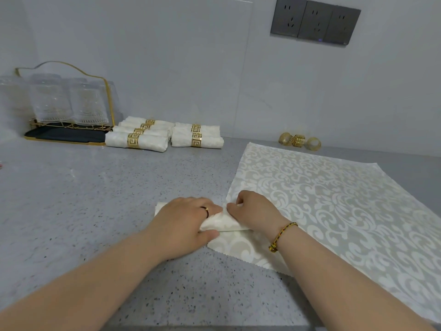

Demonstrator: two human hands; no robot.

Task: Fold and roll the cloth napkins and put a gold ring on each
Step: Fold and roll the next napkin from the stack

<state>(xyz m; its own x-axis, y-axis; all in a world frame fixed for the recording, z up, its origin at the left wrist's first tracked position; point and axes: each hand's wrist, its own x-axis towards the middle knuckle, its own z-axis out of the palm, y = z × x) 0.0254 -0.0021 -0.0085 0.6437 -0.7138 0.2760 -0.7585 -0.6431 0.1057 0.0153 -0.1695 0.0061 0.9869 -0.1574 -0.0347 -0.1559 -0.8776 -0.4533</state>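
A white patterned napkin [224, 223], folded into a strip and partly rolled, lies on the grey counter in front of me. My left hand [186, 220] wraps over the roll's left part, thumb under its near side. My right hand [255, 211] holds the roll's right end with curled fingers. The strip's loose tail [241, 249] stretches toward me. A flat unfolded napkin [334, 199] lies spread out to the right. Three loose gold rings [299, 140] stand by the wall beyond it. Several rolled napkins with gold rings [162, 136] lie at the back left.
A gold wire rack with upturned glasses [64, 103] on a dark tray [64, 136] stands at the far left by the wall. Grey power sockets [315, 20] sit on the wall at upper right. The counter's front edge [214, 327] runs along the bottom.
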